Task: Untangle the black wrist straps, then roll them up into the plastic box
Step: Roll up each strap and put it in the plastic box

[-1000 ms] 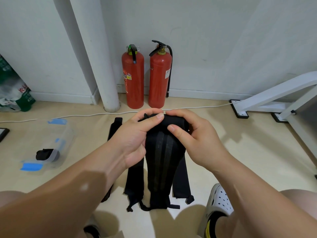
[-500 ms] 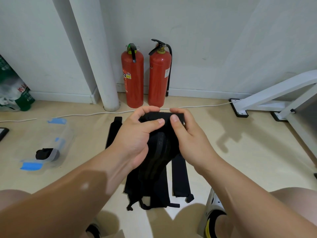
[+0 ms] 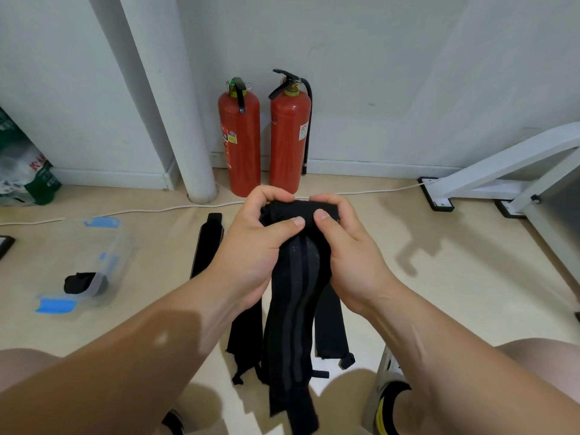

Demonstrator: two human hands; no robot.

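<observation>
A: Where is the strap (image 3: 295, 293) held?

B: Its top end is pinched as a small roll between the thumbs and curled fingers of both hands, the left hand (image 3: 254, 246) and the right hand (image 3: 348, 252), above the floor (image 3: 439, 293). The tail hangs down toward the camera. More loose straps (image 3: 331, 321) are laid on the floor beneath, and one rolled strap (image 3: 83, 282) is seen in the box (image 3: 94, 262) at the left.

A: What could go wrong from here?

B: The roll could spring open if the pinch is eased. It could be wound crooked if one thumb is pushed ahead of the other. The hanging tail might be caught on the loose straps below, and they could be dragged along.

A: What room is left for moving?

B: Open floor is left on the right, up to the white frame (image 3: 502, 164). The extinguishers (image 3: 240, 136) and the cable (image 3: 157, 210) are set beyond the hands, by the wall. The way left to the box is crossed only by one flat strap (image 3: 208, 243); which way the box opens cannot be told.
</observation>
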